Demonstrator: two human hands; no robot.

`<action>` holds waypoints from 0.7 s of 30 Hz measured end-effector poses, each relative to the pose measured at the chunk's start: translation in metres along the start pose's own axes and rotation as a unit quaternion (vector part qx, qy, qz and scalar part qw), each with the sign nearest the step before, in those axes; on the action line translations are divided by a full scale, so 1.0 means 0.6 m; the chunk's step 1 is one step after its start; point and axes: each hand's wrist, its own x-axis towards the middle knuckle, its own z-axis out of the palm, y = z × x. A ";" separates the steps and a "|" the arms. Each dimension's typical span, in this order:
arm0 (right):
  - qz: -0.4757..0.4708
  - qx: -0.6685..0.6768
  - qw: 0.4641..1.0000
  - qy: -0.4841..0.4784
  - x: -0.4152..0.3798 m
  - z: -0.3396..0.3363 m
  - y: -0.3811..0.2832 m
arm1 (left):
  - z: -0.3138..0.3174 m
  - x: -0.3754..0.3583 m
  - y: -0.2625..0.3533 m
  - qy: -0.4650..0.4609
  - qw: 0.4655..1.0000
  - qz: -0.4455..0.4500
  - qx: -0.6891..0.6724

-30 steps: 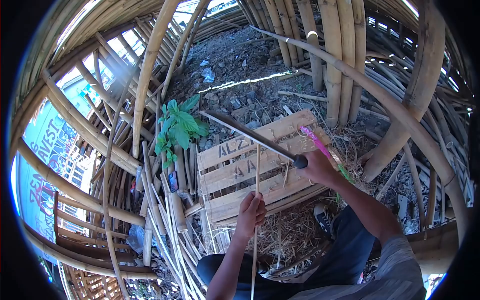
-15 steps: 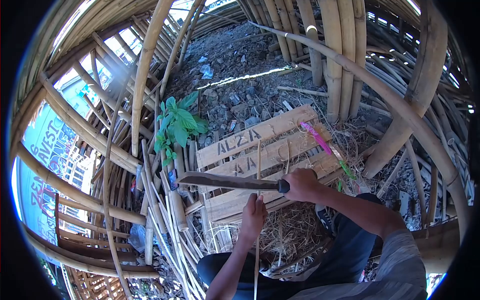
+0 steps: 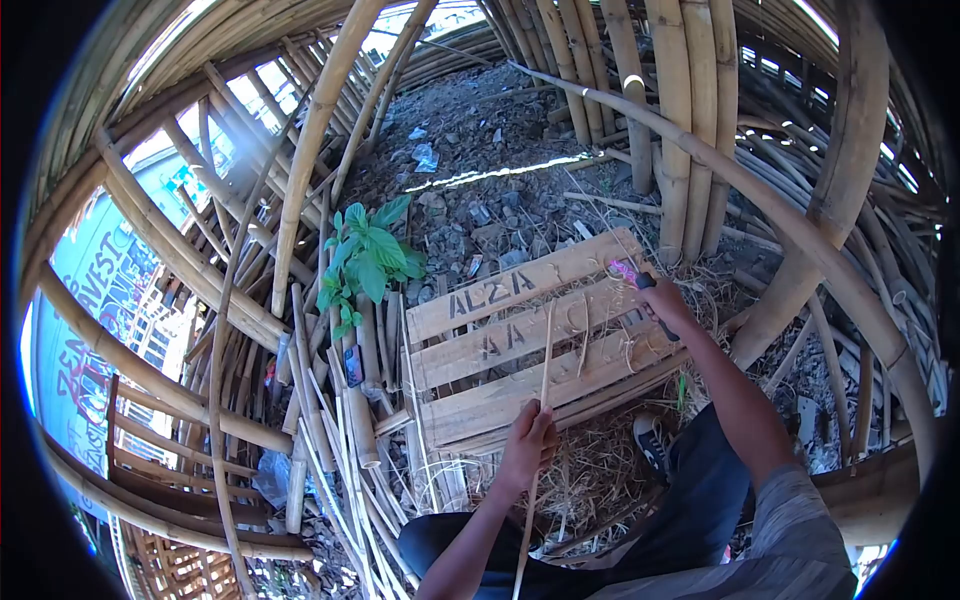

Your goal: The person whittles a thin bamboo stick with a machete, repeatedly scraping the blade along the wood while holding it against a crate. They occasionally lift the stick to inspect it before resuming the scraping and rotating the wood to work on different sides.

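My left hand [image 3: 527,445] is closed around a thin bamboo strip [image 3: 547,365], which stands up across the front of a slatted wooden crate [image 3: 500,392] and runs down past my knee. In my right hand [image 3: 665,303], over the crate's right end, is the dark handle of a machete [image 3: 628,270]. Its blade looks foreshortened, pointing away and up to the left. A bit of pink strap shows beside the blade. Curled shavings lie on the crate slats, which carry stencilled black letters.
Long split bamboo strips [image 3: 350,480] lie left of the crate. A leafy green plant [image 3: 365,255] grows behind them. Bamboo posts [image 3: 690,130] and a slanting pole [image 3: 760,185] stand at right. Straw and shavings [image 3: 590,470] cover the ground near my shoe [image 3: 652,443].
My right hand has carried the machete away from the strip, up and right to the crate's far right end. My left hand has shifted slightly right with the strip, which now leans more.
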 end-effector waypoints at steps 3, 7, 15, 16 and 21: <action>0.010 0.077 0.997 -0.031 -0.041 0.005 -0.032 | 0.005 0.004 0.013 0.022 0.998 0.028 0.043; -0.048 0.077 0.993 -0.072 -0.086 0.032 -0.071 | 0.001 0.008 0.020 0.036 0.998 0.038 0.034; -0.333 -0.292 0.893 -0.081 -0.172 0.105 -0.110 | -0.054 0.029 0.027 -0.073 0.973 -0.057 -0.213; -0.333 -0.290 0.894 -0.082 -0.181 0.114 -0.107 | -0.054 0.029 0.027 -0.072 0.973 -0.058 -0.212; -0.329 -0.403 0.846 -0.120 -0.189 0.136 -0.089 | -0.031 0.022 0.015 0.058 0.997 0.005 -0.041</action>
